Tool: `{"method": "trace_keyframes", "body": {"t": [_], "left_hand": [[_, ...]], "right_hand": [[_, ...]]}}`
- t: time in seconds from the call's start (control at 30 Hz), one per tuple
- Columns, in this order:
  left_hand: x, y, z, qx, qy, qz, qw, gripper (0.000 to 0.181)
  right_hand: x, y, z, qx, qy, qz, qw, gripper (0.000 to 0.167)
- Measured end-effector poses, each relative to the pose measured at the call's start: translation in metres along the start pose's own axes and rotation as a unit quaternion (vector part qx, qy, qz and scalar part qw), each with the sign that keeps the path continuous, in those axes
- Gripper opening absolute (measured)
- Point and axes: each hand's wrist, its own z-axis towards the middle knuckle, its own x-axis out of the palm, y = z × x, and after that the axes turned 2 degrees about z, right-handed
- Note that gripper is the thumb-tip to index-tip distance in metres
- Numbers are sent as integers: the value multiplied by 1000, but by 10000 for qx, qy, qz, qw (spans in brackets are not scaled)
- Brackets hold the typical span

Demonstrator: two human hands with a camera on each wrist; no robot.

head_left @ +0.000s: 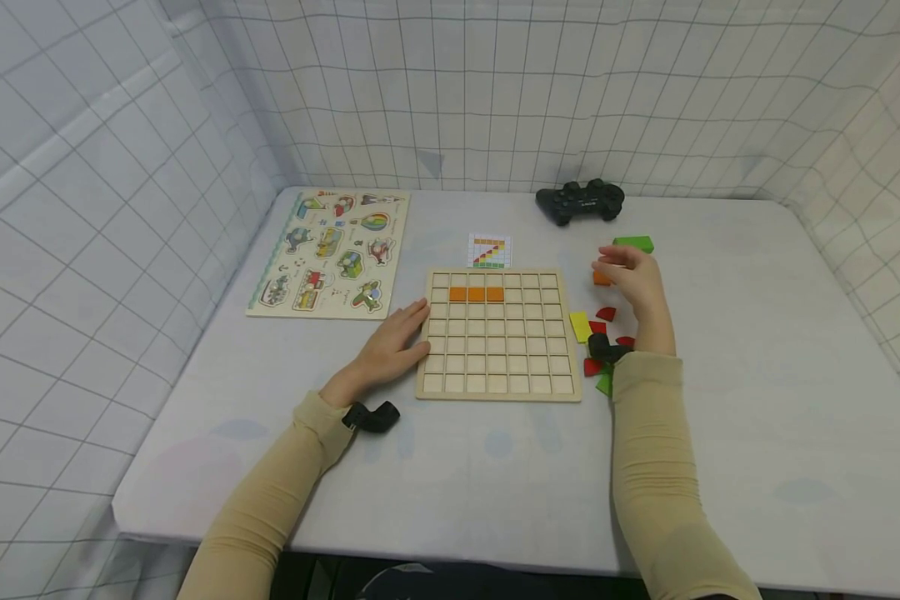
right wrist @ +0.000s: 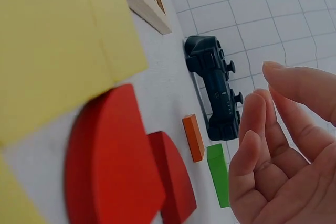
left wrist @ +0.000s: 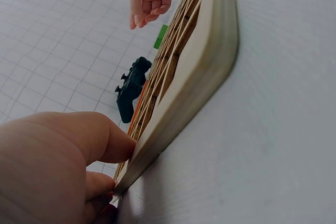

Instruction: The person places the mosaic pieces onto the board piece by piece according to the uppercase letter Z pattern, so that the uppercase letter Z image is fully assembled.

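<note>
Grid board (head_left: 498,343) touches the outstretched left hand (head_left: 386,348) at its left edge; the loosely curled right hand (head_left: 636,282) is empty.

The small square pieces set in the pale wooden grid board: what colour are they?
Orange: the three small square pieces show best in the head view.

From my remote post I saw rumpled white cloth walls (head_left: 480,100), thinly grid-lined in grey, enclosing three sides of a wide white table (head_left: 765,400) in soft, even light.
</note>
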Motion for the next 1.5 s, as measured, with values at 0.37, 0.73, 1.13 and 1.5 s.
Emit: {"method": "trace_keyframes", "body": {"t": [0.37, 0.73, 1.13, 1.5], "left_hand": [[-1, -1, 0, 39, -59, 43, 10000, 62], [0, 0, 0, 42, -82, -57, 9999, 63], [0, -1, 0, 48, -81, -33, 10000, 63], [0, -2, 1, 47, -45, 31, 10000, 61]], "right_hand": [[-1, -4, -1, 73, -34, -264, 9996, 42], [-1, 15, -24, 79, -20, -444, 9990, 42], [-4, 26, -34, 220, 139, -628, 9977, 46], [-4, 19, -30, 304, 186, -723, 9967, 47]]}}
